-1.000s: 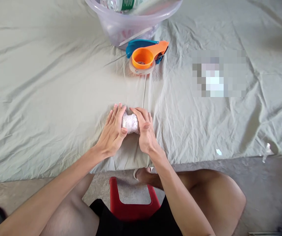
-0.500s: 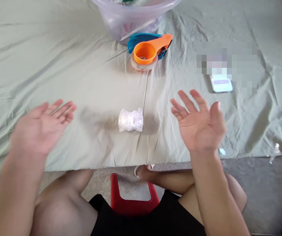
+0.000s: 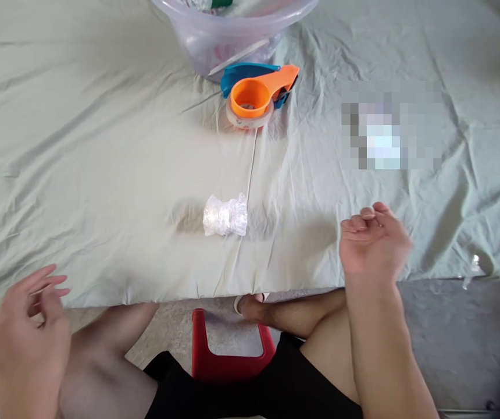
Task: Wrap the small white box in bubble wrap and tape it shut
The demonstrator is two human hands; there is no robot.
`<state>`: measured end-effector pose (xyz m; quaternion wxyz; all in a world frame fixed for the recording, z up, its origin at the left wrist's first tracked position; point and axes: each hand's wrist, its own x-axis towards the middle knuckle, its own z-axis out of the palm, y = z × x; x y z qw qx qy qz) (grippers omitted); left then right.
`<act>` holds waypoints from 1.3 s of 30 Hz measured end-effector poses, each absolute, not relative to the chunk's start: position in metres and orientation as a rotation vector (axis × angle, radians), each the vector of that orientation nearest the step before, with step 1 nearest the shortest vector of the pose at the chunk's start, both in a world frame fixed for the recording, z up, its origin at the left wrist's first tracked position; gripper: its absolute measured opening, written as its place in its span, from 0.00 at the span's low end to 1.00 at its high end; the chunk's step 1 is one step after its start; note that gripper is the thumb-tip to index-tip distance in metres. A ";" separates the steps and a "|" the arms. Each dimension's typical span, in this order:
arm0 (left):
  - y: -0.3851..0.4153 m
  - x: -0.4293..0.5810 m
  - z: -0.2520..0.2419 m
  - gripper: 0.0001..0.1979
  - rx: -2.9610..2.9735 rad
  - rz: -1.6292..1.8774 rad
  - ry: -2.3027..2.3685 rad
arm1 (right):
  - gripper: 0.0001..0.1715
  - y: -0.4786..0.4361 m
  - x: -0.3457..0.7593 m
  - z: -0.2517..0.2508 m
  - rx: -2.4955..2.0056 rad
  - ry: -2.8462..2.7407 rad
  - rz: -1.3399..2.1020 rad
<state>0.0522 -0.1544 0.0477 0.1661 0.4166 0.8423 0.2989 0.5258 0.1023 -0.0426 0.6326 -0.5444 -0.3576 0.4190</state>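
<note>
A small bundle wrapped in clear bubble wrap (image 3: 225, 215) lies on the cloth-covered table, between my hands and touched by neither. My left hand (image 3: 32, 326) hovers low by the table's front edge at the left, its fingers loosely bent and apart, with nothing in it. To the right of the bundle, my right hand (image 3: 372, 241) is raised over the table edge. Its fingers curl in toward the palm, and no object shows in them. Farther back sits an orange tape dispenser (image 3: 276, 81) with a roll of clear tape (image 3: 250, 121), against a blue dispenser (image 3: 245, 72).
A translucent purple basin (image 3: 228, 35) with things inside stands at the back. A pixelated bright patch covers the phone's spot at the right. Scraps of clear plastic (image 3: 473, 266) lie at the front right edge. A red stool (image 3: 228, 366) is below.
Both hands were spread, palms up, beside the bundle. My left hand has dropped down and left; my right has lowered slightly and curled its fingers. The bundle stays on the table.
</note>
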 end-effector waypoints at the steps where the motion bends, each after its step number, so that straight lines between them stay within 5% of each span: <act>1: -0.137 0.074 0.049 0.19 1.196 0.779 2.632 | 0.10 0.098 0.511 -0.041 -1.243 -0.837 0.955; 4: -0.088 0.122 0.056 0.18 1.422 0.796 2.351 | 0.10 0.081 0.464 -0.029 -1.254 -1.036 1.004; 11: 0.003 0.161 0.022 0.26 1.566 0.878 1.806 | 0.39 0.064 0.397 -0.011 -1.234 -1.954 1.056; 24: 0.014 0.169 -0.001 0.23 1.599 0.792 1.646 | 0.18 0.065 0.389 -0.027 -0.984 -2.054 1.042; 33: -0.007 0.166 -0.030 0.38 2.001 1.101 1.402 | 0.42 0.046 0.395 -0.037 -0.730 -2.037 0.894; 39: 0.005 0.161 -0.049 0.46 2.276 1.255 1.291 | 0.29 0.055 0.392 -0.023 -0.855 -1.976 0.971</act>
